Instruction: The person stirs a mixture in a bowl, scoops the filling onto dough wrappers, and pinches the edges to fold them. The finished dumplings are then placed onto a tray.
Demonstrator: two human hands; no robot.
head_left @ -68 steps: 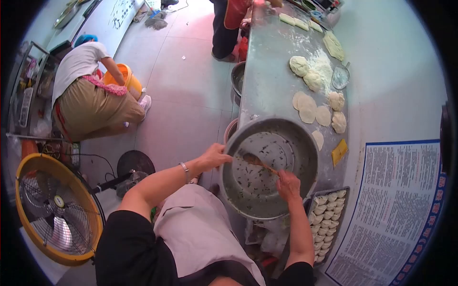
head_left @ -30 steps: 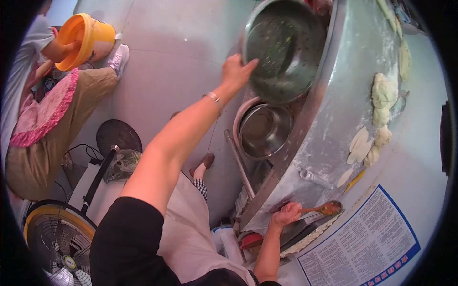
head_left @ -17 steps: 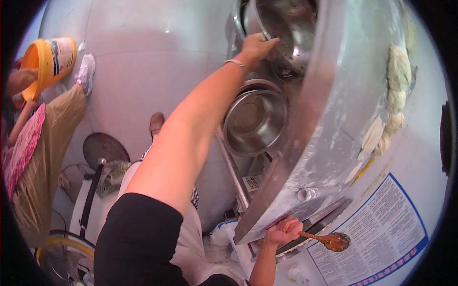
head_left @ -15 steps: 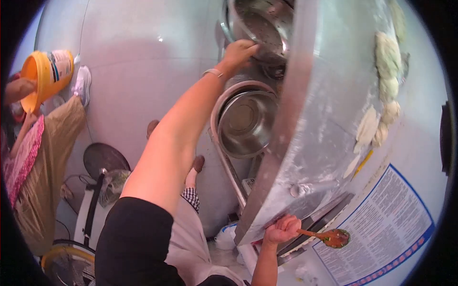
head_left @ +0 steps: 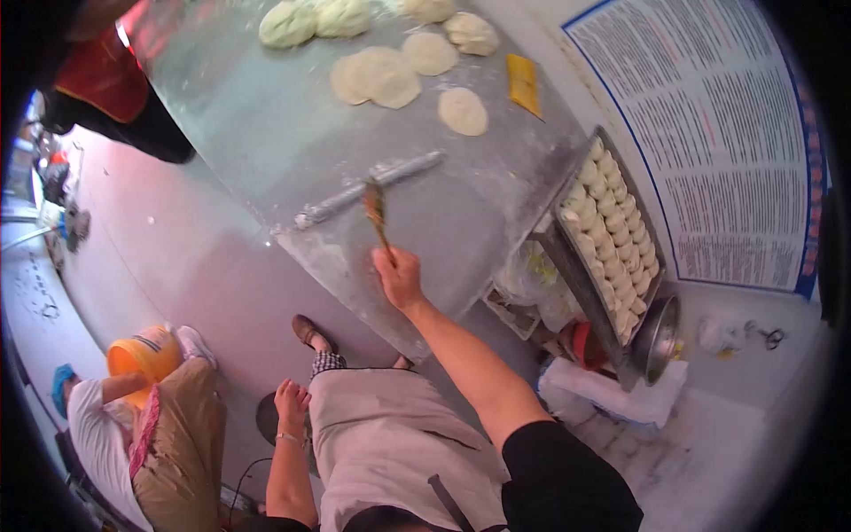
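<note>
My right hand grips the handle of a wooden spoon, its bowl end over the rolling pin on the floury metal table. Away from the table, by the apron, my left hand is empty with loosely bent fingers. Flat dough rounds lie beyond the pin, with thicker dough pieces at the far edge. A yellow item rests near the wall.
A tray of shaped dough pieces stands at the right, beside a metal bowl. At lower left, a person reaches into a yellow bucket. Part of another person shows at upper left. A printed sheet hangs on the wall.
The view has turned toward the tabletop. My left hand has come away from the metal bowls below the table to beside my body. My right hand, still holding the spoon, is now over the table.
</note>
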